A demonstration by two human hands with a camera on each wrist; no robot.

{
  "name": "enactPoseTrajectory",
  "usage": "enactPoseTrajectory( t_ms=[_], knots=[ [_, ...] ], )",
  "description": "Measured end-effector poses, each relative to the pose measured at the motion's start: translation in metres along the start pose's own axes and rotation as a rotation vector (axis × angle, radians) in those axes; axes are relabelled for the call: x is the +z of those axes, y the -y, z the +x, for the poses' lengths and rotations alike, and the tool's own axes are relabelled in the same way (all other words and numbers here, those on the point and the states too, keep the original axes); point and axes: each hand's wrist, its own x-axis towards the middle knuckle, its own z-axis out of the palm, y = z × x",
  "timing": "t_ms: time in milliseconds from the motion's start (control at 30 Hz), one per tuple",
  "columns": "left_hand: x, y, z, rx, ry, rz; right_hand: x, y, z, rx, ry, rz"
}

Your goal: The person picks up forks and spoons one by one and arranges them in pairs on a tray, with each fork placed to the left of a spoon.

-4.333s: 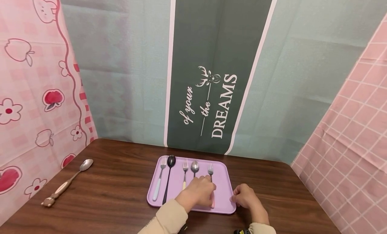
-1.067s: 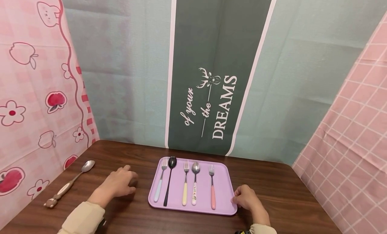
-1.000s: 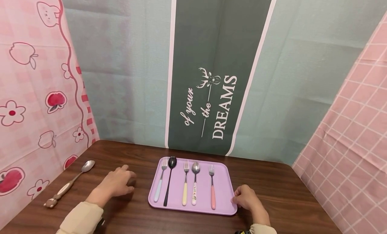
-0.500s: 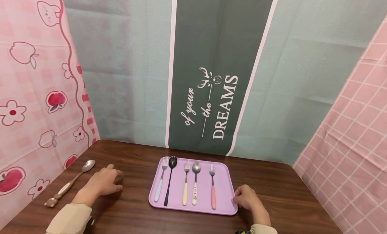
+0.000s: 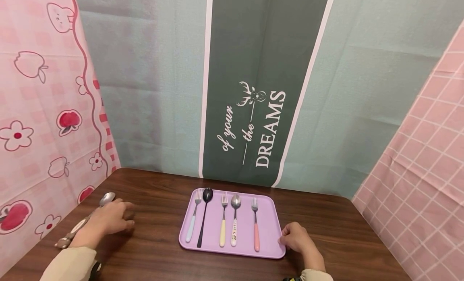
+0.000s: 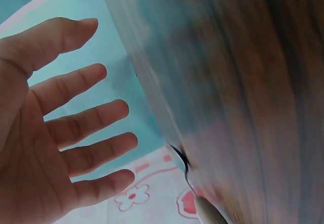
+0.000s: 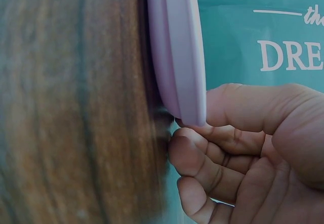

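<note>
My left hand (image 5: 103,222) hovers over the left of the table with fingers spread and nothing in them. In the head view it overlaps a long spoon (image 5: 107,198) with a brown bear-ended handle; the left wrist view shows that spoon (image 6: 208,210) apart from the fingertips. My right hand (image 5: 299,238) pinches the right front edge of a lilac tray (image 5: 272,222), thumb on the rim and fingers curled below. Across the tray lie a blue-handled fork (image 5: 190,228), a black spoon (image 5: 208,195), a yellow-handled fork (image 5: 222,232), a spoon with patterned handle (image 5: 233,232) and a pink-handled fork (image 5: 256,236).
The dark wooden table (image 5: 156,216) ends at a grey-green curtain (image 5: 174,91) with a dark printed band. A pink patterned cloth (image 5: 32,95) hangs on the left side, and a pink checked cloth (image 5: 427,144) on the right.
My left hand was at the pink-handled fork, then moved left off the tray and across the table to over the bear-handled spoon. My right hand has stayed on the tray's edge.
</note>
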Motion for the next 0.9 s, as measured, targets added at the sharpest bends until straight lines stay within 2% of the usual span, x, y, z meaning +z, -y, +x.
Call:
enactPoseTrajectory(
  t_ms=[333,500,767,900],
  knots=[
    [-0.002,0.020,-0.003,-0.063,0.050,-0.046,0.000,-0.001,-0.001,-0.016,-0.009,-0.006],
    [-0.004,0.029,-0.006,-0.101,0.051,-0.071,0.000,-0.002,0.000,-0.013,-0.003,0.000],
    [-0.008,0.041,-0.010,-0.119,0.040,-0.089,0.001,-0.003,0.001,-0.010,-0.011,0.001],
    [-0.008,0.048,-0.010,-0.106,0.038,-0.087,0.000,-0.003,0.001,-0.015,-0.009,-0.006]
  ],
)
